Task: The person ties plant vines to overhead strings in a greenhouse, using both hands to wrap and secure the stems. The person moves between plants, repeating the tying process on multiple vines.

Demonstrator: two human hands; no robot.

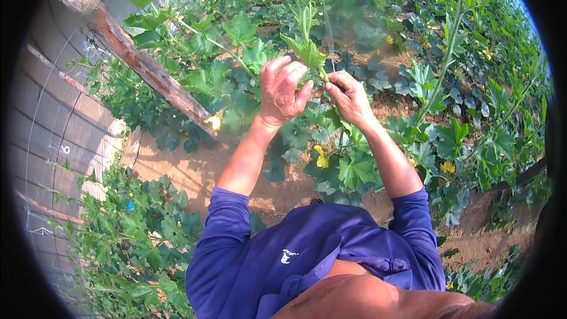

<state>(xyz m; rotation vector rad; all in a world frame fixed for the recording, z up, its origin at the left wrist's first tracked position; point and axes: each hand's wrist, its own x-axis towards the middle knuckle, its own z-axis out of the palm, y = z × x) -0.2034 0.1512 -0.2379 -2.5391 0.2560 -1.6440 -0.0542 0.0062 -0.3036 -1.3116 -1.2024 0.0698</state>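
My right hand (pixel 350 97) pinches the green stem of a climbing vine (pixel 305 22) between thumb and fingers. Just to its left, my left hand (pixel 283 91) is raised beside the stem, fingers bent and thumb apart; nothing shows in its grip. A broad young leaf (pixel 310 54) stands on the vine above both hands, and tendrils curl near its tip. Behind the stem hangs a thin translucent twine (pixel 328 31), which runs down towards my right hand. Lower on the plant, below my hands, a yellow flower (pixel 322 157) is in bloom.
A rough wooden pole (pixel 133 57) slants down at the left, with another yellow flower (pixel 215 120) near its foot. Another tall vine (pixel 443 66) climbs at the right. Leafy rows surround a bare soil path (pixel 177 168). A ribbed wall (pixel 57 110) curves along the left.
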